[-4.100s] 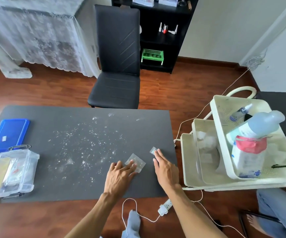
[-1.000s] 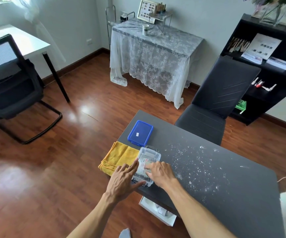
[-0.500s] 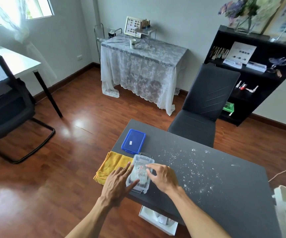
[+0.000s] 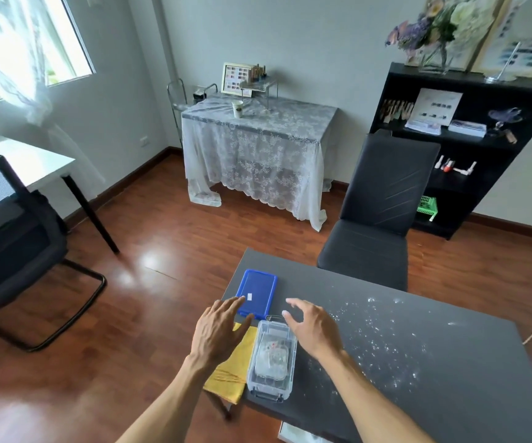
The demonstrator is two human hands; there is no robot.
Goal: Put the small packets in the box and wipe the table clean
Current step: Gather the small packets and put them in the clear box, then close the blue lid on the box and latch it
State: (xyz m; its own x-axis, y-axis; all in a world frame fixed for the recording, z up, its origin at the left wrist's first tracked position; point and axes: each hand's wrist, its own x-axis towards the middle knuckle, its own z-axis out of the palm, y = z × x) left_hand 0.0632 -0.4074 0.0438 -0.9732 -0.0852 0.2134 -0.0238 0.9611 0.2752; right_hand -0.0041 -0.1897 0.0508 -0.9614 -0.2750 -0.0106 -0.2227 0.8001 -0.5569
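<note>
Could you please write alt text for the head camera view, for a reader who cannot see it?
A person's left hand and right hand reach, open, toward a blue lid beyond a clear plastic box holding small packets, on a dark table. A yellow cloth lies left of the box; white specks dust the table.

box [image 4: 271,356]: clear glossy plastic | lid [image 4: 257,292]: blue smooth plastic | table [image 4: 402,372]: matt dark | cloth [image 4: 231,369]: yellow fabric

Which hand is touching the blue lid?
The left hand: its fingertips lie over the blue lid. The right hand hovers apart from it, above the clear box.
</note>
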